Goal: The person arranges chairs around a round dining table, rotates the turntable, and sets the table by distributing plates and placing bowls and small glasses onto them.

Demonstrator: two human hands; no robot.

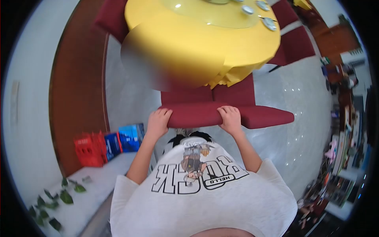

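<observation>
With one at each end of the padded top, both hands grip the near red chair back [195, 114]: the left hand [159, 120] at its left end, the right hand [231, 117] at its right. Fingers curl over the upper edge; the thumbs are too hidden to tell how they press. This spread suits a wide chair, since an even pull or push from both ends should keep it from twisting.

Just right of it, the neighbouring chair back [266, 117] sits so close that the right-hand fingers could get pinched; holding them slightly in from that end would be safer. Beyond, the seat [185, 96] reaches toward the table [244, 47], where the yellow cloth [227, 77] hangs low. Smooth, level movement would avoid snagging it and jolting the dishes [269, 23] on the far right.
</observation>
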